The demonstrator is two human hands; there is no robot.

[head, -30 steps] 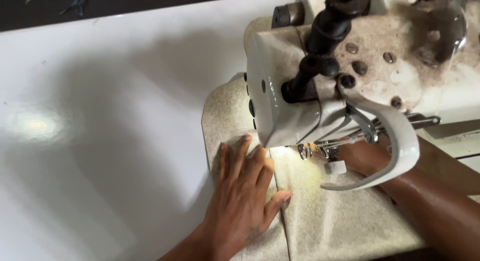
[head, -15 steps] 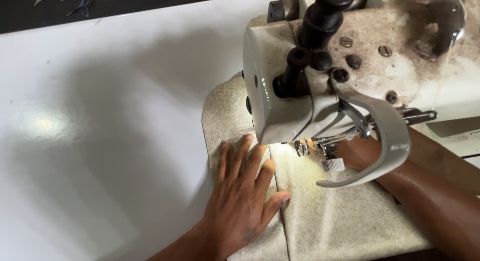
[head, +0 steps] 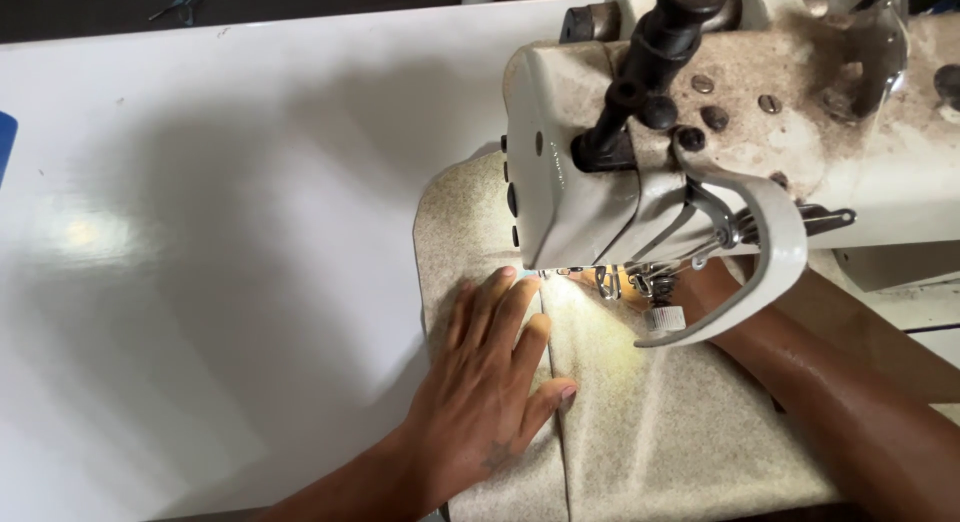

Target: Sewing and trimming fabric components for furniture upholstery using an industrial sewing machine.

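1. The speckled beige fabric (head: 640, 422) lies on the white counter (head: 200, 282), near its right-hand end, tucked under the head of the cream sewing machine (head: 700, 132). A straight seam line runs along it from the near edge of the counter up towards the needle area (head: 610, 280).
2. The left hand (head: 490, 382) rests flat on the fabric just left of that seam, palm down, fingers (head: 505, 302) spread and stretched along the seam's long axis, their tips just short of the presser foot; it holds nothing, only presses the cloth down.
3. The right hand (head: 705, 282) sits on the far side of the seam, behind the curved guard (head: 770, 262) and close to the needle. Most of it is hidden, so I cannot tell whether its fingers are spread or pinching the cloth.
4. So the needle lies straight ahead of the left fingertips, and the right hand is the nearer one to it.
5. A small lamp glow falls on the fabric beside the foot.
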